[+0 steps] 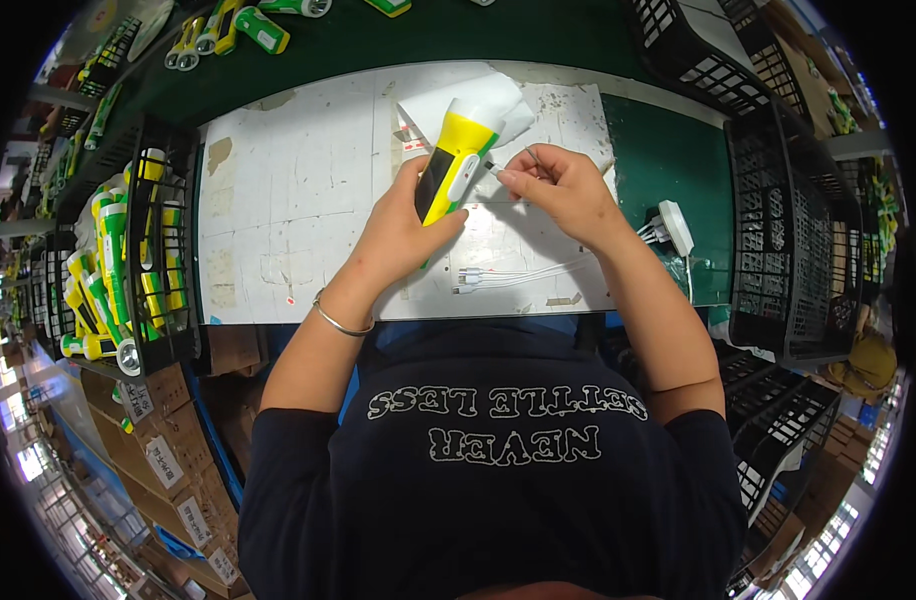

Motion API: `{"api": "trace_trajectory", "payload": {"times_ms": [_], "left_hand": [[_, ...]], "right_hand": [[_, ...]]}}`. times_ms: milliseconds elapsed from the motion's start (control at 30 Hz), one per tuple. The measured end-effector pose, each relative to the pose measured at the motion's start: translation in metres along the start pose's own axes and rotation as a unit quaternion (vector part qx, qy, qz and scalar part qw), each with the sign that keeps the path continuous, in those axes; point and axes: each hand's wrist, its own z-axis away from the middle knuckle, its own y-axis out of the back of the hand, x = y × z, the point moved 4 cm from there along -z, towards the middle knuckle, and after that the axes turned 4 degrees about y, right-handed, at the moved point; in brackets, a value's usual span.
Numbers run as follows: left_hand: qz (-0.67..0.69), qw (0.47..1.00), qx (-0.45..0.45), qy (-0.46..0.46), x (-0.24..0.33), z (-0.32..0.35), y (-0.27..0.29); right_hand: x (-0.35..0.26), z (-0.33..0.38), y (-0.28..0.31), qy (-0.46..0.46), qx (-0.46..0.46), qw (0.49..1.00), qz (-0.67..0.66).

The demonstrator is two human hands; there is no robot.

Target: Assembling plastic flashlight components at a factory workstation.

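My left hand [403, 215] is wrapped round a yellow, green and black flashlight [442, 180]. Its wide lamp head points up and away from me, and a pale switch panel faces up on its right side. Close to that panel, my right hand [566, 195] pinches a small, thin, dark-tipped piece [491, 167] between thumb and fingers; its kind is too small to make out. A crumpled white sheet [513, 125] lies beyond the flashlight's head. Below my right hand, several white charging cables [523, 275] rest on the white work board [298, 200], their plugs toward the left.
A white multi-port charger [675, 228] sits right of my right forearm. On the left stands a black crate [183, 300] full of flashlights; more flashlights [263, 30] lie at the far left of the green table [668, 150]. Another black crate [783, 230] borders the right side.
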Motion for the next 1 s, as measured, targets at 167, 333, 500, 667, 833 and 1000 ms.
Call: {"api": "trace_trajectory", "payload": {"times_ms": [167, 333, 500, 667, 833, 1000], "left_hand": [[0.018, 0.999, -0.016, -0.025, 0.003, -0.002, -0.015], [-0.185, 0.961, 0.129, -0.159, 0.026, 0.006, -0.014], [-0.203, 0.958, 0.136, -0.153, 0.024, 0.005, -0.014], [-0.123, 0.974, 0.173, -0.080, 0.011, -0.001, 0.023], [-0.153, 0.876, 0.444, -0.107, 0.019, 0.032, 0.176], [-0.352, 0.770, 0.519, 0.117, -0.043, 0.124, 0.351]], "right_hand": [[0.002, 0.005, 0.004, -0.036, -0.002, 0.999, -0.010], [0.004, 0.009, 0.004, -0.077, 0.033, 0.996, -0.009], [0.008, 0.006, -0.002, -0.076, 0.053, 0.994, -0.065], [-0.001, 0.014, -0.011, -0.052, 0.019, 0.998, -0.025], [0.010, 0.034, 0.019, -0.036, 0.044, 0.998, 0.021], [0.013, 0.024, 0.028, -0.024, 0.060, 0.998, -0.013]]}}
